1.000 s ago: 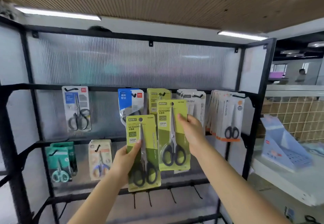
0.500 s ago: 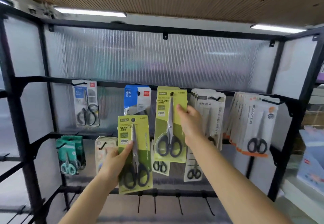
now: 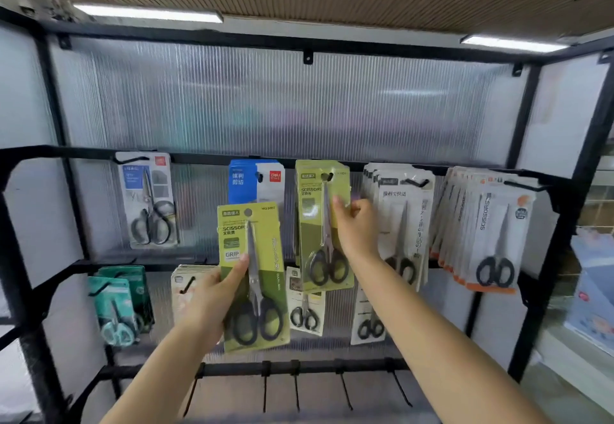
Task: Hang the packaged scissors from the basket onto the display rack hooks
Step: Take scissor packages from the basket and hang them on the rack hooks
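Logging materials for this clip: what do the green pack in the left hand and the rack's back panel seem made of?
Green pack: printed matte card, probably under clear plastic, given faint glare over the scissors. Back panel: translucent ribbed plastic, likely polycarbonate sheet; fine vertical flutes, blurred light behind.

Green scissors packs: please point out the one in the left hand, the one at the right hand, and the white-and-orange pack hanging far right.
Left green pack [image 3: 262,224], head view, upper card.
Right green pack [image 3: 310,204], head view, upper card.
White-and-orange pack [image 3: 498,224], head view, front card's middle.

Green scissors pack [image 3: 324,224] upright on top-rail hook [image 3: 327,177], second green pack [image 3: 254,277] upright, lower left, off the display rack [image 3: 561,211]
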A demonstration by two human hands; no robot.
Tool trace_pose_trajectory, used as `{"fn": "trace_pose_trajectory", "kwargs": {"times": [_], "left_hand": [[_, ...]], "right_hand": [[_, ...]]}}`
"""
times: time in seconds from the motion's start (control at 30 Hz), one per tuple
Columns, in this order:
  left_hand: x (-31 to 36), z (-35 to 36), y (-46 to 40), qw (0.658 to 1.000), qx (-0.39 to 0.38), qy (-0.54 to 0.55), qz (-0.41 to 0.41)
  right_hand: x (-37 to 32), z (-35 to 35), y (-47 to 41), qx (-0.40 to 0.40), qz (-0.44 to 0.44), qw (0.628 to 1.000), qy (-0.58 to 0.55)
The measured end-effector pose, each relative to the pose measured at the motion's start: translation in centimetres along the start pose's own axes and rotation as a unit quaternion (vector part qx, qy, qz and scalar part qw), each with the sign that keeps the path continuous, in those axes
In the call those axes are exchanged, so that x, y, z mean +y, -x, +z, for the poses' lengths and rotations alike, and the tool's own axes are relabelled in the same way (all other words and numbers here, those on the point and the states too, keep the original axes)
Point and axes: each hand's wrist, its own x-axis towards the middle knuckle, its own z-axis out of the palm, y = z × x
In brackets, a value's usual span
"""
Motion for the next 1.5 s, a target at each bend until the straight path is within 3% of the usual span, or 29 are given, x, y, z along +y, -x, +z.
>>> {"fn": "trace_pose_trajectory", "kwargs": {"times": [0.2, 0.43, 0.57, 0.63, 0.8, 1.1, 1.5], "left_hand": [[0.0, 0.3, 0.1, 1.0, -0.026, 0.0, 0.007], [0.8, 1.5, 0.8, 0.997, -0.059, -0.021, 0.035], [1.0, 2.6, 1.0, 0.994, -0.097, -0.015, 0.043], [1.4, 3.4, 1.1, 0.991, -0.118, -0.022, 0.056], [2.5, 5.6, 1.9, 0.983, -0.166, -0.027, 0.074], [2.0, 5.9, 1.3, 0.976, -0.203, -0.023, 0.076], [-0.2, 4.7, -0.2, 0.977, -0.188, -0.09, 0.053]], "right_hand": [[1.1, 1.7, -0.2, 0.07, -0.027, 0.997, 0.023], [0.6, 1.1, 0.0, 0.085, -0.045, 0.995, 0.001], [-0.4, -1.2, 0.6, 0.127, -0.158, 0.979, 0.004], [-1.7, -2.6, 1.0, 0.101, -0.217, 0.97, -0.032], [-4.7, -5.1, 0.7, -0.113, -0.21, 0.971, 0.019], [-5.6, -6.3, -1.1, -0.089, -0.22, 0.971, 0.025], [-4.4, -4.7, -3.5, -0.083, -0.203, 0.971, 0.092]]}}
